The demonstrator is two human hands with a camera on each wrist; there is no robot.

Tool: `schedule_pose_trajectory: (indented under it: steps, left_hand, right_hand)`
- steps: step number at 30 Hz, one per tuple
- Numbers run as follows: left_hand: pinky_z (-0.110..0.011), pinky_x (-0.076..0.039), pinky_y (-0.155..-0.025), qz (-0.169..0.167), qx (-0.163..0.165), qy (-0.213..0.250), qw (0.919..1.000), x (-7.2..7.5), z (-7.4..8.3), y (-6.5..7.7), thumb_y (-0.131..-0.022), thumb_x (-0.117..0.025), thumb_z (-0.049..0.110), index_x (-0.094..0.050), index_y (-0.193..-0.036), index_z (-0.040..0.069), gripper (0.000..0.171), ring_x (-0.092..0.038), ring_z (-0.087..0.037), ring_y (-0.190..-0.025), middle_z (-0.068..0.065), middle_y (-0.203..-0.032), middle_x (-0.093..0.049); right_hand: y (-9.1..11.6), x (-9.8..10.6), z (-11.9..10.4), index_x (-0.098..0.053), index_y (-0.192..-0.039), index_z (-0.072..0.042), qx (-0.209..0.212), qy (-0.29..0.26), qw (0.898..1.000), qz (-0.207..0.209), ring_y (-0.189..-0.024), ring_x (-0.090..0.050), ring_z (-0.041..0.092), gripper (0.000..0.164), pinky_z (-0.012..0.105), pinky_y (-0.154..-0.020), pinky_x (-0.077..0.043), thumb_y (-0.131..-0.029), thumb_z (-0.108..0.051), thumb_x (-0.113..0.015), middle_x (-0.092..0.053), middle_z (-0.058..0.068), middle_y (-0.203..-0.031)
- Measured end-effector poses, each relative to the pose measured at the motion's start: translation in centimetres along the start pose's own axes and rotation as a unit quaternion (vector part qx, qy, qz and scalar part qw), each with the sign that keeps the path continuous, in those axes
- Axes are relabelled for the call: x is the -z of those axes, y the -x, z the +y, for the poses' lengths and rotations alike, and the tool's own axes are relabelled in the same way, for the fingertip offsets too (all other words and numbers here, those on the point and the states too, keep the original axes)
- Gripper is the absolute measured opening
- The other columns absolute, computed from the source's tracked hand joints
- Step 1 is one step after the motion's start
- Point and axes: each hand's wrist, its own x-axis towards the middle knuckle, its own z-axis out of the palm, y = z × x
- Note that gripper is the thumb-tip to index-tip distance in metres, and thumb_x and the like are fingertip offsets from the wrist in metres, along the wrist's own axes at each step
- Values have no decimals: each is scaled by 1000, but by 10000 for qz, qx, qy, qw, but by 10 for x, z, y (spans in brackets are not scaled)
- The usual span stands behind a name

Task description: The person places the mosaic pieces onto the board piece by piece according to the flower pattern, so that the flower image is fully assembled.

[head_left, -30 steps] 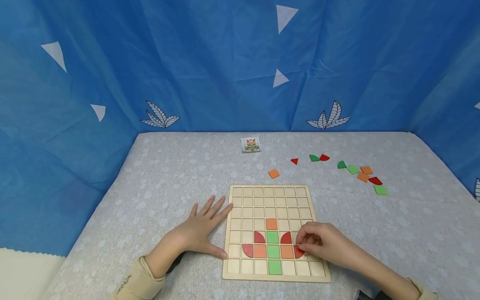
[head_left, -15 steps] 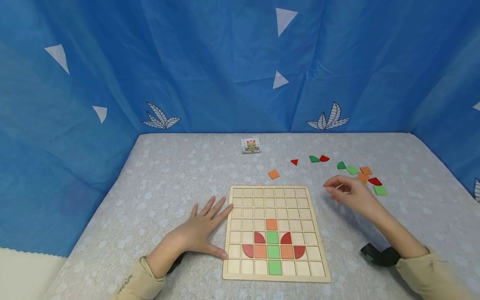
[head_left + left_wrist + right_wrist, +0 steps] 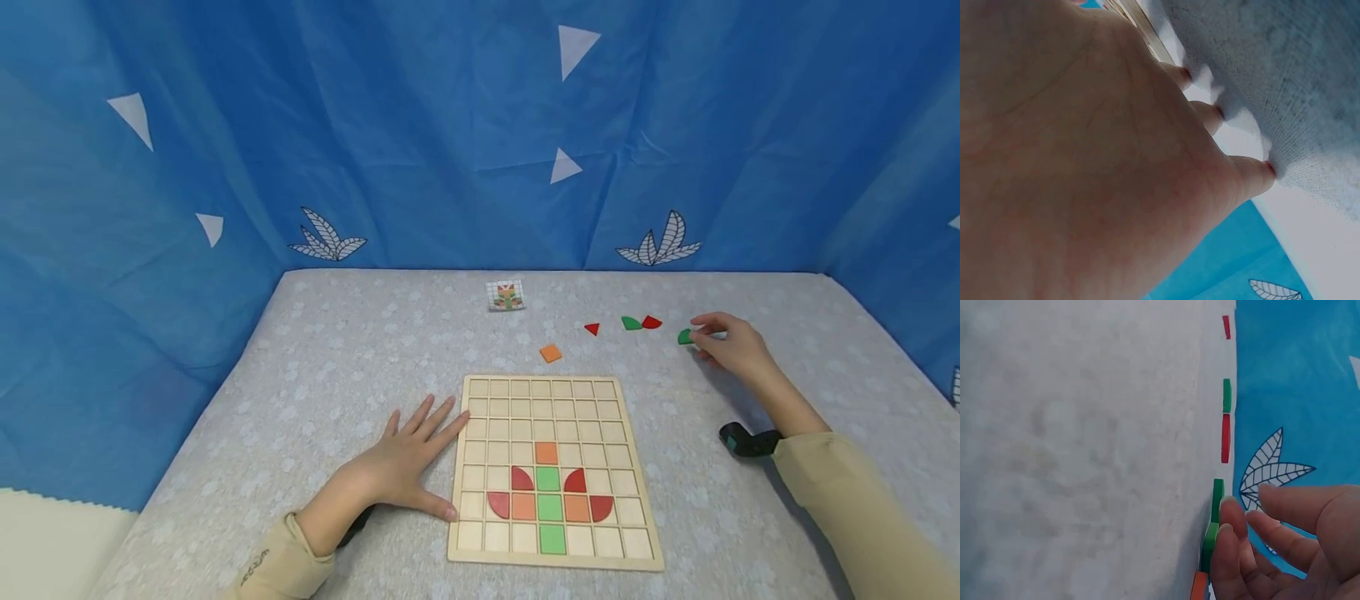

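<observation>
My left hand (image 3: pixel 405 467) lies with fingers spread at the left edge of a wooden grid board (image 3: pixel 557 563), thumb and index fingertip on its rim. Orange and light green squares and red quarter-round tiles sit in the board's lower cells. At the right, my right hand (image 3: pixel 735 346) reaches over loose tiles, its fingertips right at a dark green quarter-round tile (image 3: pixel 685 337). The right wrist view shows loosely bent fingers against a green tile (image 3: pixel 1209 547), the thumb apart from them. An orange tile (image 3: pixel 1199 586) lies beside it; the hand hides this cluster in the head view.
Behind the board lie an orange square (image 3: pixel 551 353), a red triangle (image 3: pixel 592 329), a green quarter-round (image 3: pixel 632 323) and a red one (image 3: pixel 652 322). A small pattern card (image 3: pixel 506 296) lies farther back. A blue curtain (image 3: pixel 450 150) stands behind the table.
My right hand has let go of a red quarter-round tile in the board's lower right and moved back and right to the loose tiles. My left hand stays at the board's edge.
</observation>
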Motion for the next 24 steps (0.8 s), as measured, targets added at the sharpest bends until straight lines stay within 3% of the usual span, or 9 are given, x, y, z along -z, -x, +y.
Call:
schedule_pose_trajectory:
  steps: [4, 11, 16, 24]
  left_hand:
    - [-68, -1, -99, 14, -21, -15, 10000, -1, -1, -1, -63, -65, 72, -12, -152, 18, 117, 6, -36, -138, -11, -155, -2]
    - [-67, -1, -99, -28, 4, -2, 10000, 0, 0, -1, -63, -66, 72, -11, -152, 18, 118, 7, -34, -138, -10, -155, 0]
    - [-66, -1, -100, -39, 3, -72, 10000, 0, -1, -3, -63, -66, 72, -10, -152, 19, 118, 8, -33, -138, -9, -156, 1]
    - [-67, -1, -99, -19, 17, -38, 10000, 1, -1, -1, -63, -67, 72, -11, -152, 18, 119, 7, -35, -138, -10, -155, 0]
  right_hand:
    - [-7, -3, 0, -48, -123, 11, 48, 305, 9995, -112, -66, -61, 24, 40, 30, -53, -49, -93, -14, -58, -50, 30, -108]
    - [-6, 6, 9, -52, -114, 11, -88, 1229, 9924, -33, -88, -50, 44, 38, 50, -67, -43, -88, -14, -63, -52, 32, -103]
    - [-3, 13, 18, -52, -110, 10, -296, 1188, 9922, -242, -85, -48, 41, 34, 46, -65, -43, -88, -14, -64, -51, 29, -97]
    - [-3, 7, 21, -52, -109, 12, -327, 1052, 9939, -15, -85, -47, 39, 36, 48, -69, -42, -89, -15, -65, -52, 28, -97]
